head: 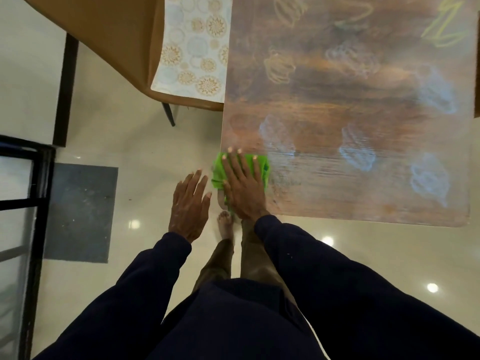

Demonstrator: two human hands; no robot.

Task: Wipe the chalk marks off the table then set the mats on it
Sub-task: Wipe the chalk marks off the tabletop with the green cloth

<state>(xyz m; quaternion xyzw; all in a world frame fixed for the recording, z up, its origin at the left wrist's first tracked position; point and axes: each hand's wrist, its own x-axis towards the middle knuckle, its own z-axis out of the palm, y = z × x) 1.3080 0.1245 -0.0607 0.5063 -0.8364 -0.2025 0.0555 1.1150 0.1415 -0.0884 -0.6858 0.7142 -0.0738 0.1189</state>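
Table (324, 100): dark brown wood-grain rectangular top, carrying pale blue, yellow and green chalk scribbles (358, 152) across most of its surface
Right hand (242, 185): lying flat with fingers straight and spread, pressing a bright green crumpled cloth (261, 165) onto the table's near left corner
Left hand (189, 206): hovering open with straight fingers just off the table's left edge, holding nothing
Mat (193, 45): pale rectangle printed with blue and gold circles, lying on a brown chair seat (104, 29) beside the table's left edge

Green cloth (261, 164) lies on the wooden table's (337, 100) near corner, chalk marks (358, 154) beyond, patterned mat (192, 48) alongside.
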